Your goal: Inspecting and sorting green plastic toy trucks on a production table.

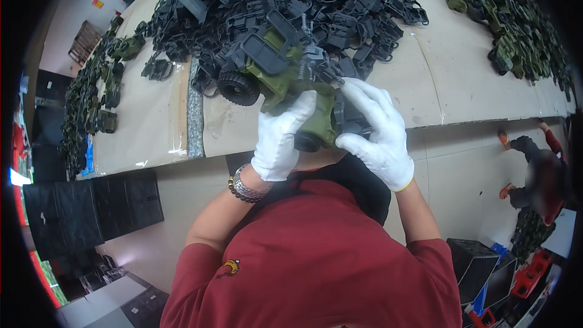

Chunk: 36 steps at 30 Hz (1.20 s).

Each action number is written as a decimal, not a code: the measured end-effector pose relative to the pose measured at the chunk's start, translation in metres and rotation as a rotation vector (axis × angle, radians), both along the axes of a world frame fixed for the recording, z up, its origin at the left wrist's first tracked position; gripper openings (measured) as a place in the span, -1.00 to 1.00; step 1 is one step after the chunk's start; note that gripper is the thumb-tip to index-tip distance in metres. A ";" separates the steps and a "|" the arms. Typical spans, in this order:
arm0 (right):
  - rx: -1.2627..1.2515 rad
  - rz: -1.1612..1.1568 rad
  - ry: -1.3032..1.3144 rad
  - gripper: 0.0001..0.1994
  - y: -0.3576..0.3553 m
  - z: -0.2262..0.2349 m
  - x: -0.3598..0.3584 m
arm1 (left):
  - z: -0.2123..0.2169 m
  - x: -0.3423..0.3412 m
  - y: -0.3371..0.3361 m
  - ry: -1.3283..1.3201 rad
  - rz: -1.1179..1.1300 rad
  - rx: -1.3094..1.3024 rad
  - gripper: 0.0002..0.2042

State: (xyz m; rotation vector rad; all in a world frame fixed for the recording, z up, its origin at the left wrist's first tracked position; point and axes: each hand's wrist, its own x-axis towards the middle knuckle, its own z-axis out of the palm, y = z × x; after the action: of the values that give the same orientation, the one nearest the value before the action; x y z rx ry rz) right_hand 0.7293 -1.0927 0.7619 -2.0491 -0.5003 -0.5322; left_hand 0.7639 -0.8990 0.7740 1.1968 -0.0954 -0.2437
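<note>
Both white-gloved hands, left hand (pixel 280 140) and right hand (pixel 378 134), clasp the half-built olive-green plastic toy jeep (pixel 285 79); the heap of loose black plastic frames (pixel 316 0) waits behind.

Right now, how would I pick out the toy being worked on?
Find the big heap of black plastic parts on the cardboard-covered table. At its near edge, two white-gloved hands hold a toy truck: the only olive-green body there with black wheels fitted.

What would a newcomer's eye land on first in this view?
Most likely the olive-green toy truck with black wheels, gripped at centre by two white-gloved hands, left hand and right hand. Behind it a big heap of black plastic parts covers the cardboard-topped table, with finished green toy vehicles lined along the left edge.
</note>
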 end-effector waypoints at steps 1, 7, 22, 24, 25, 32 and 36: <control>-0.003 0.006 0.002 -0.31 0.001 0.000 -0.001 | -0.003 -0.002 0.000 -0.038 0.036 0.050 -0.67; -0.154 -0.068 -0.121 -0.28 0.009 0.006 -0.006 | -0.010 -0.003 0.011 -0.321 0.144 0.346 -0.65; 0.056 -0.062 -0.085 -0.36 0.021 0.000 -0.012 | -0.004 -0.015 0.016 -0.383 0.136 0.380 -0.69; 0.047 -0.055 -0.090 -0.36 0.019 0.000 -0.011 | -0.001 -0.016 0.013 -0.277 0.140 0.283 -0.68; 0.038 -0.052 -0.097 -0.36 0.018 0.000 -0.012 | 0.001 -0.016 0.012 -0.173 0.139 0.186 -0.67; 0.047 -0.018 -0.097 -0.38 0.016 0.002 -0.009 | -0.012 -0.017 0.019 -0.331 0.124 0.349 -0.73; 0.036 0.003 -0.111 -0.40 0.015 0.001 -0.013 | -0.003 -0.020 0.015 -0.326 0.142 0.381 -0.68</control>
State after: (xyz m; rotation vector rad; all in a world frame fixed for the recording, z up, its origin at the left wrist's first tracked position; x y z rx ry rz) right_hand 0.7158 -1.0772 0.7633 -1.9918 -0.5556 -0.6515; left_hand 0.7442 -0.8840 0.7715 1.6093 -0.2563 0.0650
